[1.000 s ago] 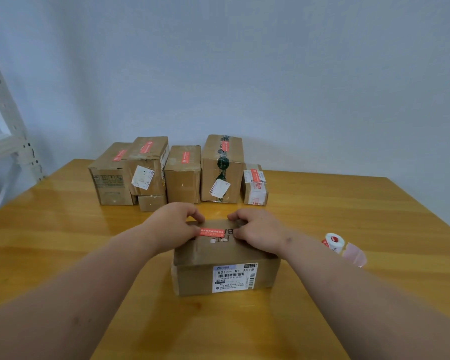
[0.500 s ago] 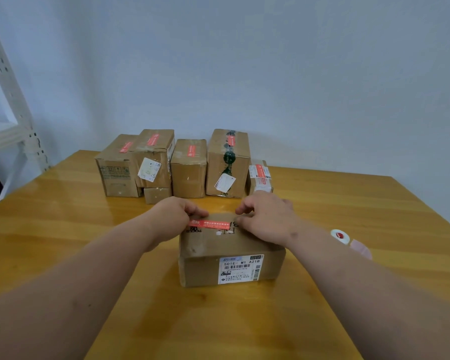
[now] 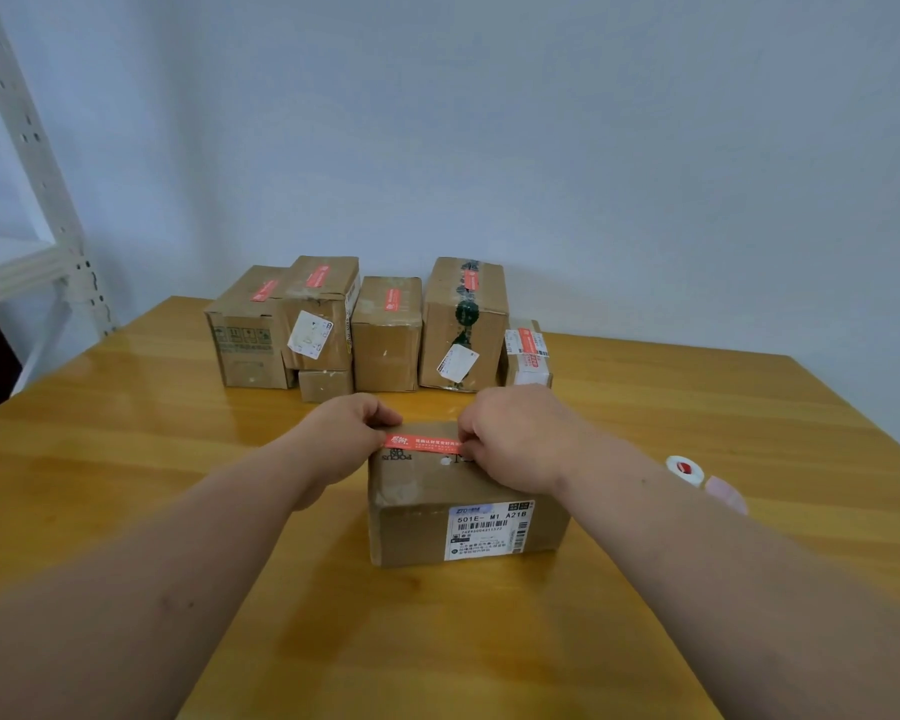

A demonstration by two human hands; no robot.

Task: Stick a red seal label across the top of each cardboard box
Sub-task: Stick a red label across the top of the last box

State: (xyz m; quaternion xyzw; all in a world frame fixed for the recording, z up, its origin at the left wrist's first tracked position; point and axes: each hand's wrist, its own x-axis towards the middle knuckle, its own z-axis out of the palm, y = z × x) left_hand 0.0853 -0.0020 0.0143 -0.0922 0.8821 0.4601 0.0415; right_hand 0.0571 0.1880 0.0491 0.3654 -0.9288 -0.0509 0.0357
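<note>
Fingers: left hand (image 3: 345, 429) and right hand (image 3: 515, 433) each pinch an end of red seal label (image 3: 423, 442) | Location: over front cardboard box (image 3: 453, 501), mid-surface (image 3: 126, 459) | Risk: uneven lowering could crease or skew label; judged.

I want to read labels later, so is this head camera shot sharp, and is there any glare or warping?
Head view: shipping label code is legible, red seal label print too small; soft glare on the table; wide-angle bending of the shelf upright.
</note>
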